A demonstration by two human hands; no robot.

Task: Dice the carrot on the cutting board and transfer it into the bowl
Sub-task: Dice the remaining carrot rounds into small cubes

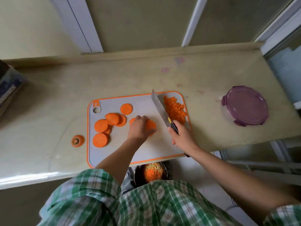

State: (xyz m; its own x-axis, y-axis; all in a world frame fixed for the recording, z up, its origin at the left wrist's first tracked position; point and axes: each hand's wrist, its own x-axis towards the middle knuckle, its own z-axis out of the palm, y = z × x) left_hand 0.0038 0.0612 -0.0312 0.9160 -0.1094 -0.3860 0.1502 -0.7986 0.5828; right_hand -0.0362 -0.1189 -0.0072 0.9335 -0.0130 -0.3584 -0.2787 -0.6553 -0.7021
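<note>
The cutting board [143,150] overhangs the counter's [211,121] near edge, and the bowl [137,176] sits below it with diced carrot inside. The left hand [140,128] curls over carrot slices [151,125] mid-board, with more slices toward the left edge. The right hand [182,137] grips the knife [160,110], whose blade is beside the diced pile [175,110] in the far right corner. The board's near strip is bare.

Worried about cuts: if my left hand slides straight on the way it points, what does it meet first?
Likely the blade of the knife in your right hand; your left hand, holding carrot slices, points toward it. Blade height is unclear.
</note>
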